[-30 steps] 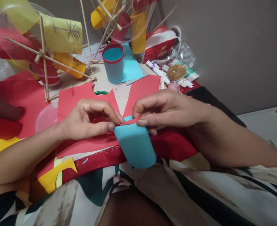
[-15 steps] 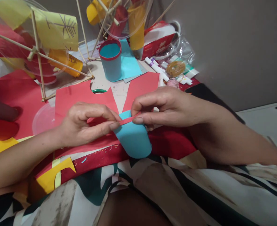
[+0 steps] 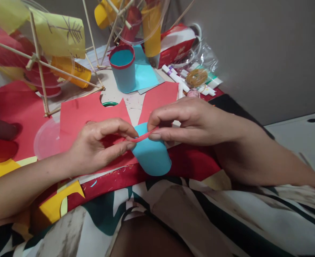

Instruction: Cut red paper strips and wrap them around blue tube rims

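A blue paper cup (image 3: 152, 157) is tilted above the table edge, close to my lap. Across its rim runs a narrow red paper strip (image 3: 143, 137). My left hand (image 3: 103, 141) pinches the strip's left end between thumb and forefinger. The thumb and forefinger of my right hand (image 3: 181, 121) press the strip at the cup's rim, the other fingers curled behind and partly hidden. Beyond my hands, a second blue cup (image 3: 123, 76) with a red-banded rim stands upright on blue paper (image 3: 146, 76).
Cut red paper sheets (image 3: 79, 110) cover the table before me. Stick wheels with hanging paper cups (image 3: 81, 75) stand at the back left. Markers and rubber bands (image 3: 197, 77) lie at the right. Yellow scraps (image 3: 61, 200) hang at the front edge. Another person's finger (image 3: 2, 126) shows at left.
My left hand has slipped slightly left and down along the strip, which now bows a little off the rim. The view has shifted slightly; my right hand keeps its pinch.
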Demonstrator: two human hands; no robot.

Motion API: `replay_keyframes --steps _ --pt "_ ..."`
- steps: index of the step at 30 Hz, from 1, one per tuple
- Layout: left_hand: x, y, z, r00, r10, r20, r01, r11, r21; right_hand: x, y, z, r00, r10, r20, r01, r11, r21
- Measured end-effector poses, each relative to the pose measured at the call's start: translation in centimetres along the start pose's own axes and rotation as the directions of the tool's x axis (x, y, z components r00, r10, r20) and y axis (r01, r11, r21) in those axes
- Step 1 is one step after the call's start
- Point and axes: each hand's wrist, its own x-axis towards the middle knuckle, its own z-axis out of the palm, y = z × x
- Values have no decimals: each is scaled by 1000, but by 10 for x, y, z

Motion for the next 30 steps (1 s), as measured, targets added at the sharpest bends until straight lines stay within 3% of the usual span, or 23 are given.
replay_keyframes --steps 8,13,17,20,24,30 --pt "4 5 0 975 -209 78 222 948 -228 -1 0 2 999 -6 -32 6 1000 -7" --pt "6 7 2 979 -204 -16 197 962 -189 0 -4 6 995 -3 -101 -1 999 -42" --pt "5 6 -1 988 -154 9 154 975 -160 1 -4 7 995 2 -101 -6 999 -39" --pt "5 6 -3 990 -135 47 141 975 -170 2 -2 6 998 8 -57 -3 996 91" --pt "5 6 -4 993 -96 71 109 975 -194 3 0 4 994 99 44 -108 940 325" --pt "7 5 -6 983 -120 140 150 962 -227 5 0 5 988 108 109 -147 870 471"
